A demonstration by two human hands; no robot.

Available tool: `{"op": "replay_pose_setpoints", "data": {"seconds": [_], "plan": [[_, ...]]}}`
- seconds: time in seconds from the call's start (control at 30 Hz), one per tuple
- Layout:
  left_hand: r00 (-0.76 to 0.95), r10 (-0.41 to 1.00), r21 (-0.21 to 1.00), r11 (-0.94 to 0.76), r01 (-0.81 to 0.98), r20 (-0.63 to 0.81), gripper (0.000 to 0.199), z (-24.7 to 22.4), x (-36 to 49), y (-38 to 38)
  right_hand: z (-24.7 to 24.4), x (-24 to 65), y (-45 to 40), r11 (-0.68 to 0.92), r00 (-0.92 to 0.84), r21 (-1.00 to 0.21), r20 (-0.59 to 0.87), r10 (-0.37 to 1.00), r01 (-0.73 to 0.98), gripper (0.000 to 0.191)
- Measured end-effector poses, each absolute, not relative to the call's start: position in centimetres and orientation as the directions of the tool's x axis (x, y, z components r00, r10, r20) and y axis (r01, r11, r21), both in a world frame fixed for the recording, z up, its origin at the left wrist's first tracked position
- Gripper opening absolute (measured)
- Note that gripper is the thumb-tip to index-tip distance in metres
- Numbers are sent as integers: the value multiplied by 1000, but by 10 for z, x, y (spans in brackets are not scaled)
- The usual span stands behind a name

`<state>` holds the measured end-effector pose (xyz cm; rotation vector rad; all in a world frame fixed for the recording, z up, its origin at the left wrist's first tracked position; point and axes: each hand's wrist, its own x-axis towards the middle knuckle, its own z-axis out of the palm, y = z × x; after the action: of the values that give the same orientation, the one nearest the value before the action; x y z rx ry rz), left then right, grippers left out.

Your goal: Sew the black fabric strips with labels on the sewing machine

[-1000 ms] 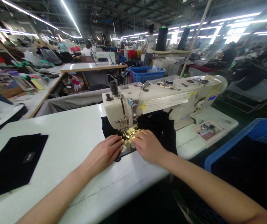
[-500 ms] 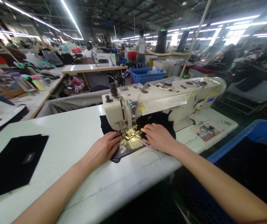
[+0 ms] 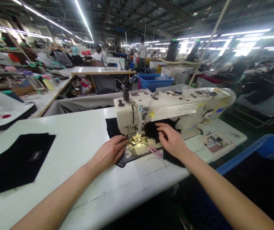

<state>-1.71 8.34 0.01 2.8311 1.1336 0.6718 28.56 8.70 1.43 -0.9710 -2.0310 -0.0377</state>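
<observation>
Cloth point(image 3: 113, 127), black, lies beneath the sewing machine point(image 3: 124, 115) on the tabletop point(image 3: 79, 127); left hand point(image 3: 109, 151) at its edge, right hand point(image 3: 175, 142) bent over it, any grip impossible to tell; apparent positioning step, calling for steady fingers.

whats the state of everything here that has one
Needle area: lit
Left hand: fingers together, beside it
Black cloth by machine: bunched
Right hand: fingers partly curled, at that cloth
Labelled cloth: spread flat
Pink-handled tool: lying down
Blue basket: holding black material
Ceiling lights: on
</observation>
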Motion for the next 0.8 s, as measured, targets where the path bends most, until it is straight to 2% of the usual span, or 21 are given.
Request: {"op": "replay_pose_setpoints", "data": {"seconds": [0.13,0.2,0.27,0.33,0.4,0.47,0.53,0.6,0.67,0.73,0.77,0.8], "plan": [[601,701,190,-697,691,385,39,-3,-15,82,20,294,78,718,-206,-221,865,457,660,26],[591,717,198,-682,704,369,39,-3,-15,82,29,296,70,710,-246,-117,889,387,694,35],[591,728,182,-671,719,347,40,-4,-17,81,41,296,60,675,-363,16,852,377,738,42],[575,748,143,-643,753,333,43,-4,-24,78,53,293,49,624,-435,108,807,400,774,39],[540,777,106,-597,795,323,46,-3,-35,72,64,287,39,615,-423,92,804,418,783,27],[474,826,88,-520,850,306,48,2,-47,65,72,278,30,687,-386,-25,812,438,726,19],[374,886,86,-410,908,273,50,13,-55,56,76,267,21,763,-367,-195,786,498,617,17],[282,926,162,-328,931,250,52,30,-53,44,76,254,14,756,-342,-390,717,607,525,14],[260,935,398,-339,853,239,51,49,-38,31,74,241,10,664,-308,-589,596,742,460,9],[309,929,724,-355,592,204,48,65,-15,18,72,230,8,520,-299,-764,430,852,383,9],[341,925,839,-317,442,170,48,72,-3,13,71,226,8,440,-304,-834,347,887,334,11],[347,930,906,-247,343,122,46,77,7,9,70,223,9,355,-312,-892,265,912,281,14]]}}
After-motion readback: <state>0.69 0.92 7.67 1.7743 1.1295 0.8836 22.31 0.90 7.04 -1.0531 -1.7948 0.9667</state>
